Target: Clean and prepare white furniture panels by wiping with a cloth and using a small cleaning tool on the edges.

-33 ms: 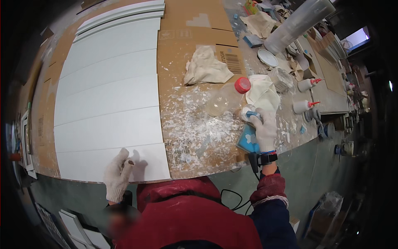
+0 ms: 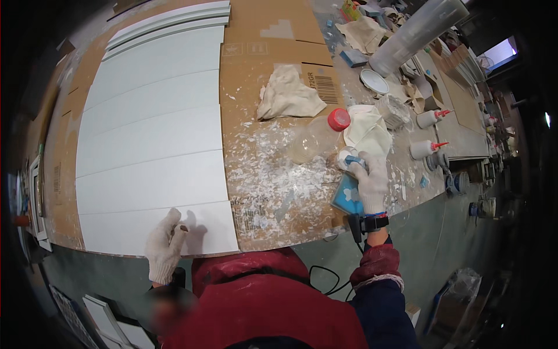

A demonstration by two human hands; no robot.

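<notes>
In a white knit glove, my left hand [image 2: 164, 244] rests at the front edge of the nearest white panel [image 2: 116, 228]. Its fingers are loosely bent and apart, with nothing visible between them; a dark spot shows at one fingertip. My right hand [image 2: 373, 180], gloved too, pinches a small blue sponge-like piece [image 2: 353, 160] over a small round white container [image 2: 343, 156]. Whether the piece touches what is inside cannot be made out. Under that hand's wrist side lies a flat blue pad [image 2: 347, 196] with white smears.
Several white panels lie side by side on cardboard [image 2: 279, 46]. Right of them are a beige cloth [image 2: 290, 96], a clear jar with a red lid [image 2: 339, 120], a pale cloth [image 2: 367, 132], red-tipped white bottles [image 2: 423, 149] and a big clear plastic roll [image 2: 415, 38].
</notes>
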